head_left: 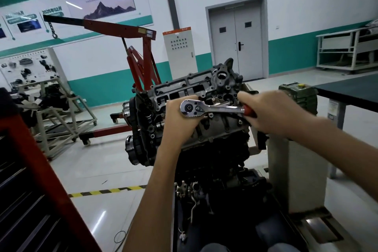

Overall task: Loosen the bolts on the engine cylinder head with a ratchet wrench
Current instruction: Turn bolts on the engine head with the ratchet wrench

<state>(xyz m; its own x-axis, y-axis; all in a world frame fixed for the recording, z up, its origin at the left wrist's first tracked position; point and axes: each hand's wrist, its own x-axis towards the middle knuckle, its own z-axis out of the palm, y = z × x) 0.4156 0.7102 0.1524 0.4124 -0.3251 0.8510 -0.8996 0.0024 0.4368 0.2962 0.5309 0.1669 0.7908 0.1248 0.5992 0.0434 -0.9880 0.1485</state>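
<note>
The engine stands on a stand in front of me, its grey cylinder head (184,88) tilted toward the camera with several bolts and openings showing. A chrome ratchet wrench (212,109) lies across the head, its round head to the left and its red handle to the right. My left hand (181,120) cups under the ratchet's head, fingers curled beneath it. My right hand (274,112) grips the red handle. The socket and the bolt under the ratchet head are hidden by my left hand.
A red engine hoist (141,51) stands behind the engine. A red tool cabinet (30,190) is at the lower left. A dark-topped table (351,90) and a grey stand column (296,170) are on the right. Yellow-black tape (106,191) marks the floor.
</note>
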